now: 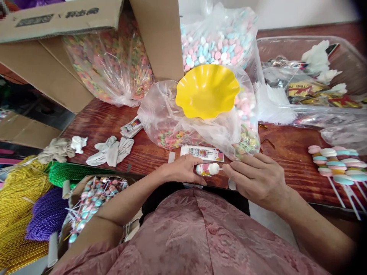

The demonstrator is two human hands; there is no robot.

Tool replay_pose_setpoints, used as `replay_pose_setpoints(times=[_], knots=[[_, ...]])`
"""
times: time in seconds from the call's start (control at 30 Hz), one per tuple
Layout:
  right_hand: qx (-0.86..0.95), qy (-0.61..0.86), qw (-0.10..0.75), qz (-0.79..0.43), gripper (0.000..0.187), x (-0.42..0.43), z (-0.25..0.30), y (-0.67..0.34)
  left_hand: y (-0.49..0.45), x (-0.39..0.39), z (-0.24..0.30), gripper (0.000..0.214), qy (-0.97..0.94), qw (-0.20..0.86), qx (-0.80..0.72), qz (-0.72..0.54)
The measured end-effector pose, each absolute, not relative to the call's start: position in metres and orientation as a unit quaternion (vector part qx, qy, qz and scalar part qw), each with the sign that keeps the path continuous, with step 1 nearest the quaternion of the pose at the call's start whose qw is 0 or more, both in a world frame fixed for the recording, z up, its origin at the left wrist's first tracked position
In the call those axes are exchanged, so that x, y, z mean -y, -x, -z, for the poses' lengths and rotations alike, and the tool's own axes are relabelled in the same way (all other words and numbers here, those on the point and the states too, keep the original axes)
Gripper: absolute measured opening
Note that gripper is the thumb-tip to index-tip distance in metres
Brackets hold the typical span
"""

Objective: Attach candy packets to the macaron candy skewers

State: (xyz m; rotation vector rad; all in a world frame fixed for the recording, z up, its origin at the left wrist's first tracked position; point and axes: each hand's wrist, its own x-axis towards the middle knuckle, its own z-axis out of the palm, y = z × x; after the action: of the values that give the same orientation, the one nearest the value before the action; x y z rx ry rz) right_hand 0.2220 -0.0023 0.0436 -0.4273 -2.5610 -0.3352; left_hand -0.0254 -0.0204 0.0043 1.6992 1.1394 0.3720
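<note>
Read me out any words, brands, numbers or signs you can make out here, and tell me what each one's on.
"TWIST", seemingly, then unclear letters: on the yellow label in the clear plastic tray.
Dark printed characters, too blurred to read: on the cardboard box flap.
Dark lettering, too small to read: on the white printed packet between the bags and the hands.
No numbers are readable.

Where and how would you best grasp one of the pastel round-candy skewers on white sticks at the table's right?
Probably by its bare white stick, pinched from the near side: the sticks point toward the table's near edge, while the candies crowd together.
</note>
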Motion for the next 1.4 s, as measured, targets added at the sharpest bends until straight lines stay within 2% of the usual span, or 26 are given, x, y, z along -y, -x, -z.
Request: replay_pose_setpoints(times=[0.1, 0.2, 0.43, 0.57, 0.7, 0.77, 0.9, 1.0, 1.13, 1.27, 1.4], knots=[[0.944, 0.140, 0.275, 0.119, 0.018, 0.003, -0.048, -0.223, 0.028, 0.023, 0.006, 0.034, -0.664, 0.590, -0.427, -0.169], [0.944, 0.125, 0.278, 0.127, 0.016, 0.005, -0.052, -0.224, 0.031, 0.025, 0.011, 0.032, -0.627, 0.630, -0.419, -0.184], [0.952, 0.091, 0.260, 0.131, 0.015, 0.007, -0.050, -0.216, 0.028, 0.029, 0.005, 0.034, -0.643, 0.612, -0.416, -0.195], [0.961, 0.060, 0.239, 0.123, 0.012, 0.013, -0.042, -0.201, 0.022, 0.032, 0.004, 0.028, -0.655, 0.603, -0.413, -0.192], [0.962, 0.101, 0.236, 0.096, 0.017, 0.018, -0.029, -0.188, 0.015, 0.034, 0.005, 0.027, -0.681, 0.567, -0.424, -0.190], [0.961, 0.131, 0.233, 0.072, 0.019, 0.015, -0.025, -0.187, 0.014, 0.034, 0.001, 0.025, -0.673, 0.580, -0.401, -0.223], [0.961, 0.161, 0.224, 0.027, 0.018, 0.000, -0.030, -0.194, 0.022, 0.030, -0.013, 0.038, -0.597, 0.657, -0.366, -0.278], [0.961, 0.165, 0.222, 0.033, 0.016, -0.011, -0.044, -0.200, 0.027, 0.027, -0.020, 0.032, -0.535, 0.692, -0.399, -0.278], [0.961, 0.173, 0.214, 0.032, 0.021, -0.018, -0.063, -0.206, 0.020, 0.026, -0.017, 0.025, -0.499, 0.665, -0.436, -0.345], [0.954, 0.193, 0.220, -0.066, 0.027, -0.014, -0.064, -0.208, 0.008, 0.027, -0.009, 0.021, -0.515, 0.567, -0.442, -0.467], [0.920, 0.260, 0.266, -0.120, 0.040, -0.006, -0.044, -0.194, -0.002, 0.026, -0.010, 0.024, -0.547, 0.494, -0.440, -0.513]])
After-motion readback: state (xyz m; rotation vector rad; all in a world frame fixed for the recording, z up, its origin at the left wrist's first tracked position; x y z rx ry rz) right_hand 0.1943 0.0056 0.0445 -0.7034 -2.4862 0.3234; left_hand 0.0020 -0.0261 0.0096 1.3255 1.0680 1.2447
